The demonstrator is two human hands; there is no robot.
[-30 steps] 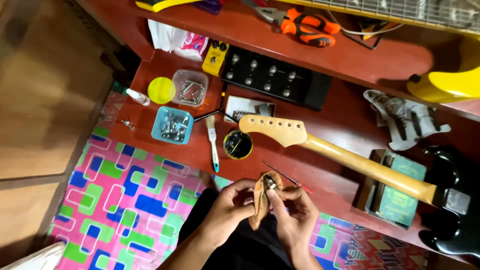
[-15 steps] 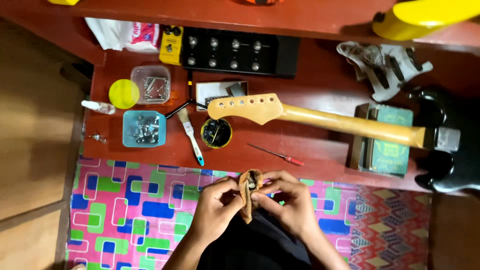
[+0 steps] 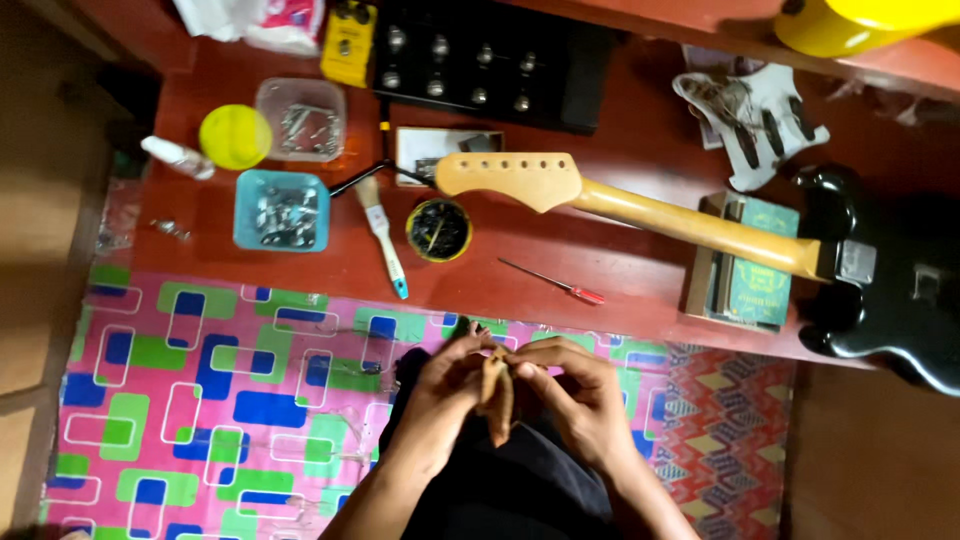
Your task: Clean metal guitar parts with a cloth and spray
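Note:
Both my hands meet over my lap at the bottom centre. My left hand (image 3: 440,385) and my right hand (image 3: 575,395) pinch a small folded brown piece (image 3: 496,400), like cloth or sandpaper, between their fingertips. What sits inside the fold is hidden. Beyond my hands, on the red wooden bench (image 3: 620,270), lies a black electric guitar (image 3: 890,290) with its pale neck and bare headstock (image 3: 520,180) pointing left. A thin red-handled screwdriver (image 3: 555,283) lies just past my right hand.
A small brush (image 3: 383,232), a round black tin (image 3: 438,229), a blue tray of metal parts (image 3: 282,211), a clear box of screws (image 3: 300,120), a yellow lid (image 3: 234,137), a black pedal unit (image 3: 480,60), a white pickguard (image 3: 755,125) and green books (image 3: 755,265) fill the bench. A patterned mat (image 3: 200,390) covers the floor.
The view has shifted, so the bench and guitar sit higher and further right in frame. My hands stay together on the brown piece, turning it slightly.

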